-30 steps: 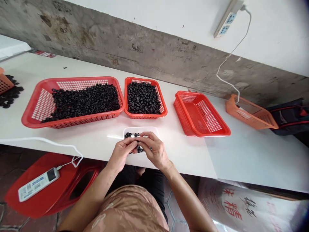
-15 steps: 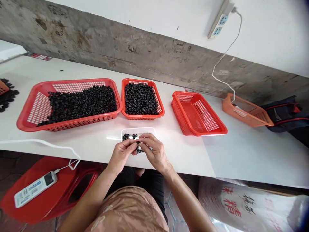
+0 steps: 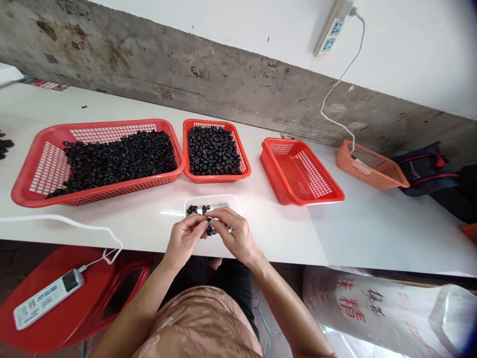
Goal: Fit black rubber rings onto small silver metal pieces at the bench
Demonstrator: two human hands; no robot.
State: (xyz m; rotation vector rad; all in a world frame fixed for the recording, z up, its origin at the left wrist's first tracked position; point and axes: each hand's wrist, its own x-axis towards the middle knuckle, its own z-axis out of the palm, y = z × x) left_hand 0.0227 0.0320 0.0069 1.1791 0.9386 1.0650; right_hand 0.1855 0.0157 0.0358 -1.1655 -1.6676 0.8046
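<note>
Two bare hands, the left hand [image 3: 184,241] and the right hand [image 3: 237,237], are close together over a shallow white plastic tray [image 3: 233,201], near the front edge of a long white table [image 3: 276,233]. The left hand pinches a small black piece [image 3: 209,219] with its thumb and finger. The right hand pinches it from the other side, so the fingertips nearly meet. The piece is up in the fingers, above the tray. It is so small and so covered that I cannot tell which way it points or how its long side runs.

Half a second ago the hands had this same pinch. The view is what changed: it has swung a little to the right, so the things on the table look moved to the left. The bit of orange basket at the far left is out of sight, and a red corner [image 3: 470,231] has come in at the far right.

Loose black rings [image 3: 193,209] lie in the tray. Behind it sits a small red plastic basket [image 3: 219,178] full of black bits. Left of that is a long red plastic basket [image 3: 112,188] with more bits, its long side going left to right.
</note>
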